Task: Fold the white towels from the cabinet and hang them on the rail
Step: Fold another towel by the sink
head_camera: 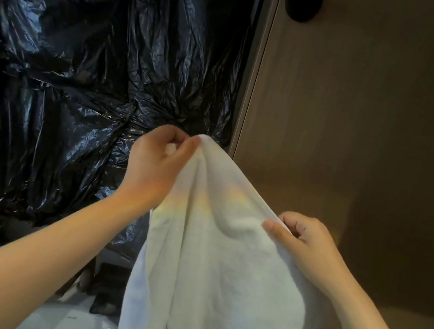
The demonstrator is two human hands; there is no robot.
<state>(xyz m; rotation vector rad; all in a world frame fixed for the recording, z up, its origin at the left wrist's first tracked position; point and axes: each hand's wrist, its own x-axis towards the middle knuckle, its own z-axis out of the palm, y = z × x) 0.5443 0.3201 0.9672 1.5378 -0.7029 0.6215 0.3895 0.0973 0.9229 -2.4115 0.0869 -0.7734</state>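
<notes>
The white towel (209, 264) hangs between the parted hands, its top edge slanting from the left hand (157, 159), pinching the raised corner, down to the nearer right hand (303, 243), which seemingly pinches the hem.

left hand (157, 160): raised, thumb and fingertips pinching white towel (209, 264) | right hand (308, 247): lower, thumb and curled fingers pinching same towel | forearms: bare, both extended forward

Crinkled black plastic sheeting (86, 77) left; dim brown wood panel (360, 131) right.
</notes>
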